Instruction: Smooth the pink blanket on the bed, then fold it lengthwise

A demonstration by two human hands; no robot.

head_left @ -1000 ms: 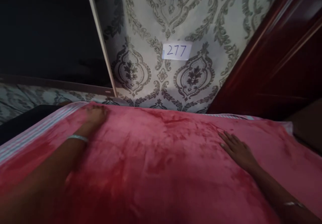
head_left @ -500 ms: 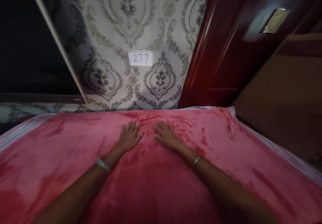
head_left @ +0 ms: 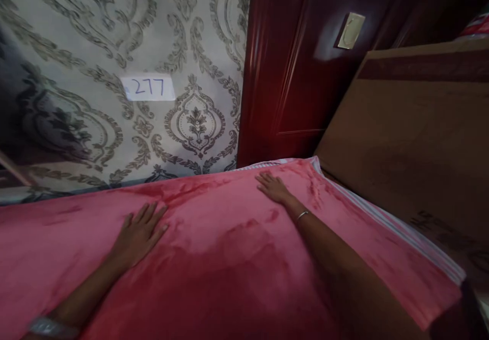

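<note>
Pink blanket [head_left: 237,258] under left hand [head_left: 136,235], fingers spread wide, and right hand [head_left: 274,187], fingers slightly parted; beyond, card [head_left: 150,87] reading "277"; print [head_left: 422,220] on cardboard box [head_left: 397,131] unreadable.

Both hands [head_left: 138,234] [head_left: 274,188] — flat on pink blanket [head_left: 233,274]

Pink-red cloth [head_left: 229,248], striped border [head_left: 401,230]; grey damask wallpaper [head_left: 114,39]; maroon panel [head_left: 282,65]; brown box [head_left: 412,141].
</note>
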